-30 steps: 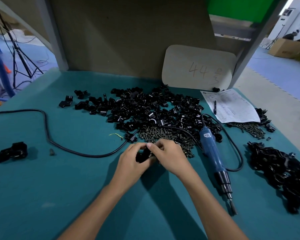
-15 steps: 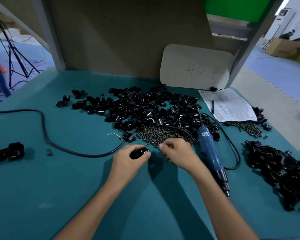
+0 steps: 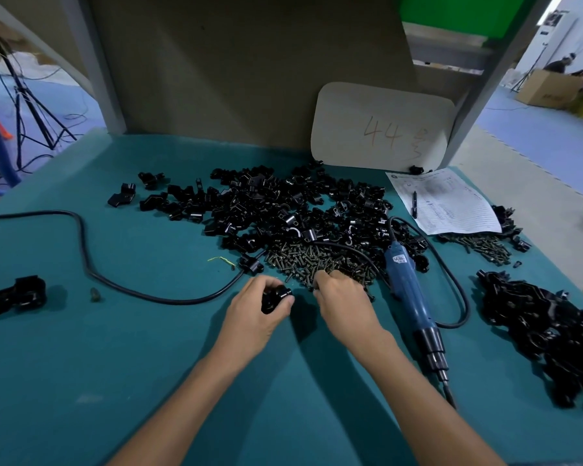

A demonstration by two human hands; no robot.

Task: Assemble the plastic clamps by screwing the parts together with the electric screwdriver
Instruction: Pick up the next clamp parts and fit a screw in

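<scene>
Mid-assembly: a black plastic clamp is gripped in the person's left hand, low over the green table and just in front of the pile of screws. The right hand reaches into that pile with fingers curled; whether it has pinched a screw cannot be told. The electric screwdriver lies unheld just beside it, so this clamp looks not yet fastened. The heap of loose parts behind suggests much work remains. A dark heap at far right may be finished pieces.
</scene>
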